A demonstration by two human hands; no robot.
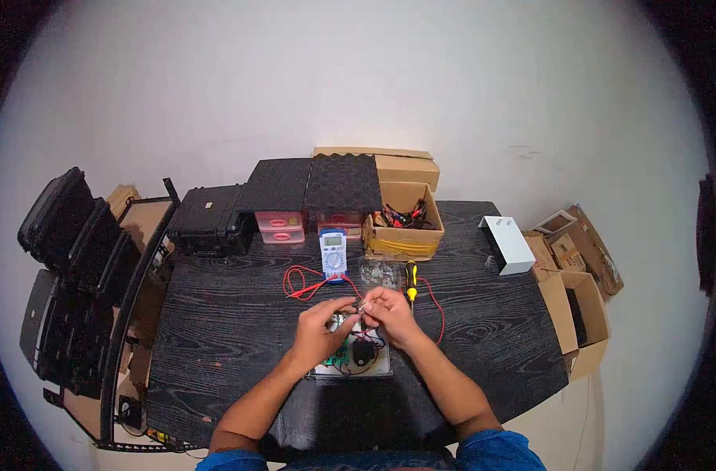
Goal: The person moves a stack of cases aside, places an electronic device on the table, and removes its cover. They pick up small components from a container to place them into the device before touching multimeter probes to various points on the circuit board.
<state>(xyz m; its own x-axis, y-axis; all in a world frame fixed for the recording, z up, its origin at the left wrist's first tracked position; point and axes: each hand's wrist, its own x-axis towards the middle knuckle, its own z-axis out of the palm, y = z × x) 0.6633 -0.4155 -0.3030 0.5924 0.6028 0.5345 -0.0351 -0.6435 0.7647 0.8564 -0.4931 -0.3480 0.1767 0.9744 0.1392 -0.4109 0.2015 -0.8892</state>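
Observation:
Over an open white metal base, my left hand (318, 331) and my right hand (391, 317) meet with fingertips pinched together. Something small and pale, too tiny to name, shows between them. Below lies the metal base (380, 369), carrying a green circuit board (336, 357), a round black part (363, 352) and loose black and red wires. My forearms frame it on both sides. Just behind the hands stands a blue and white multimeter (334, 257), its red test lead (297, 284) looped to the left. A yellow and black screwdriver (411, 281) lies beyond my right hand.
A clear bag of small parts (380, 275) lies behind the hands. Further back are a cardboard box of cables (405, 239), pink-fronted drawers (281, 228) and a black case (208, 220). A white metal cover (509, 245) sits right, near more cartons (584, 314).

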